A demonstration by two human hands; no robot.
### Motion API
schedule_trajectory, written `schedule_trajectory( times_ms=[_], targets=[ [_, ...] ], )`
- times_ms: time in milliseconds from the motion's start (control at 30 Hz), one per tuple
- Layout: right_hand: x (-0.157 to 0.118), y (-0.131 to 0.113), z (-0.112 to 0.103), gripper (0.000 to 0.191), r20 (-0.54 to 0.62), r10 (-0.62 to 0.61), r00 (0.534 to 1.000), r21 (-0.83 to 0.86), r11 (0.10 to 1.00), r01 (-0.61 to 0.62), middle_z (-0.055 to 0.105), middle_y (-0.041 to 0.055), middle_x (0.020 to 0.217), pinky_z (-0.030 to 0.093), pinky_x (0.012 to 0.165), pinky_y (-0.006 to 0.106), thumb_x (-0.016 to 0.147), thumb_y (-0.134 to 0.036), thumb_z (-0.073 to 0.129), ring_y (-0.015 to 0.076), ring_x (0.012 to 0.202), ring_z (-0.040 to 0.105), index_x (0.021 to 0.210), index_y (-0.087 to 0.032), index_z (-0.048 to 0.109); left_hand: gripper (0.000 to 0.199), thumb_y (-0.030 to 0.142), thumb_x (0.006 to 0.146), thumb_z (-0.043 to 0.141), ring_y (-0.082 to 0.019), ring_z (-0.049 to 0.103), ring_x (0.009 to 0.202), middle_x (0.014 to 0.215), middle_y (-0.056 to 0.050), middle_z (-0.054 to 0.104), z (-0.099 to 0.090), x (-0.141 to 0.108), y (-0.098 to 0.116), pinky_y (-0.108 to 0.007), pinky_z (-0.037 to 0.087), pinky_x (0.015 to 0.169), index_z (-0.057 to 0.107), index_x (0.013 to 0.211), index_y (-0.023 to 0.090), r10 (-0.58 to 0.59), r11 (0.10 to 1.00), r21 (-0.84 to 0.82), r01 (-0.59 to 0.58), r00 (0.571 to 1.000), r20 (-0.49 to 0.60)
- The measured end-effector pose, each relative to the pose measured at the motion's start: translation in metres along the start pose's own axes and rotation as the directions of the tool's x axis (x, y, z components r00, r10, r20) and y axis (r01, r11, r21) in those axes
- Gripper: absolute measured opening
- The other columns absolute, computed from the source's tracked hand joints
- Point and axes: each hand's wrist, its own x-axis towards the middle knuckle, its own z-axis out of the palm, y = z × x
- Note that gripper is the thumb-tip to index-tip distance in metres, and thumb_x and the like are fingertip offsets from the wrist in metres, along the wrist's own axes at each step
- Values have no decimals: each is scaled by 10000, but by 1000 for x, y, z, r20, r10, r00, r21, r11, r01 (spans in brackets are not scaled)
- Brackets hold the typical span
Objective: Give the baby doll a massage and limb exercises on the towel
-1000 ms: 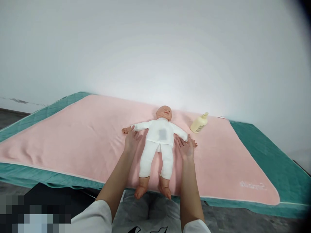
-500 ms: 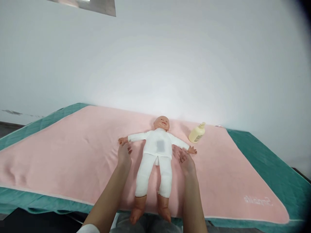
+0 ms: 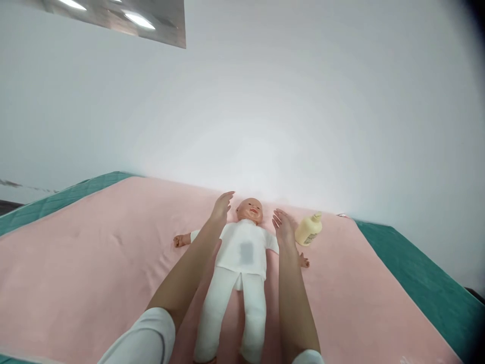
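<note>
A baby doll (image 3: 244,253) with a white cloth body and a grey patch on its chest lies face up, arms spread. My left hand (image 3: 223,206) is beside the left side of its head, fingers stretched out and holding nothing. On the other side of the head my right hand (image 3: 283,226) is likewise open and empty, its fingers slightly curved. Both hands appear apart from the head. My forearms pass over the doll's arms and partly hide them. Just right of my right hand stands a pale yellow pump bottle (image 3: 308,230).
The doll and bottle rest on a pink mat (image 3: 125,263), laid over a green quilted cover (image 3: 417,263). A white wall (image 3: 242,101) rises behind the mat's far edge. A reflective panel (image 3: 151,25) hangs on the wall at upper left.
Both hands have moved forward from beside the doll's forearms to either side of its head. The view has shifted up and closer; the doll's feet are now mostly out of frame.
</note>
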Motion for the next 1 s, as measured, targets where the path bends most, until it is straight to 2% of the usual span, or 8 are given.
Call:
schedule_trajectory(
  times_ms=[100, 167, 267, 367, 467, 600, 767, 1000],
  targets=[
    [27, 11, 17, 223, -16, -68, 998, -74, 995, 67, 672, 6, 1127, 486, 833, 226, 684, -306, 619, 128, 988, 606, 894, -236, 646, 170, 229, 719, 661, -271, 444, 1301, 1299, -74, 597, 15, 17, -14, -372, 342, 1048, 704, 884, 233, -19, 999, 41, 18, 1000, 23],
    [38, 20, 27, 252, 5, -35, 999, -113, 993, 36, 673, 3, 1125, 492, 829, 226, 702, -328, 628, 135, 1014, 604, 940, -247, 649, 136, 209, 709, 705, -292, 462, 1295, 1247, -92, 630, 20, 25, -20, -371, 366, 1029, 705, 844, 225, -28, 999, 45, 27, 999, 30],
    [47, 32, 38, 259, 36, 24, 999, -131, 991, -19, 692, 18, 1037, 522, 781, 255, 694, -338, 663, 163, 957, 631, 933, -241, 649, 149, 196, 686, 763, -306, 507, 1261, 1164, -103, 676, 23, 34, -28, -354, 407, 993, 715, 826, 219, -27, 998, 62, 21, 995, 92],
    [53, 41, 45, 261, 48, 82, 995, -135, 988, -75, 698, 21, 954, 545, 754, 287, 672, -317, 699, 179, 889, 654, 912, -236, 636, 211, 206, 668, 796, -288, 522, 1258, 1188, -94, 681, 22, 43, -39, -334, 395, 1021, 721, 864, 218, -45, 994, 103, 28, 986, 163],
    [54, 46, 51, 283, 55, 121, 991, -129, 985, -113, 703, 22, 914, 554, 779, 302, 644, -285, 735, 192, 893, 667, 900, -224, 630, 282, 226, 653, 814, -284, 544, 1238, 1198, -94, 683, 21, 48, -50, -338, 399, 1026, 719, 918, 213, -94, 990, 127, 68, 973, 211],
    [46, 51, 56, 314, 82, 137, 987, -84, 988, -130, 717, 22, 940, 558, 785, 289, 646, -287, 744, 191, 915, 672, 936, -213, 651, 358, 281, 695, 805, -258, 612, 1134, 1175, -104, 685, 22, 49, -64, -311, 457, 942, 696, 1029, 212, -128, 989, 111, 102, 956, 264],
    [41, 54, 56, 335, 142, 132, 981, -12, 991, -131, 719, 9, 882, 557, 755, 272, 635, -294, 768, 174, 839, 677, 937, -196, 660, 386, 395, 750, 765, -219, 657, 976, 1042, -97, 687, 22, 56, -80, -298, 493, 851, 644, 1057, 196, -114, 991, 94, 94, 962, 248],
    [44, 58, 51, 427, 205, 133, 970, 46, 988, -146, 720, 24, 862, 559, 730, 276, 605, -335, 844, 170, 801, 681, 948, -180, 641, 428, 381, 683, 820, -192, 658, 890, 989, -80, 672, 20, 60, -87, -306, 500, 828, 646, 1021, 183, -89, 994, 80, 74, 974, 207]
  ],
)
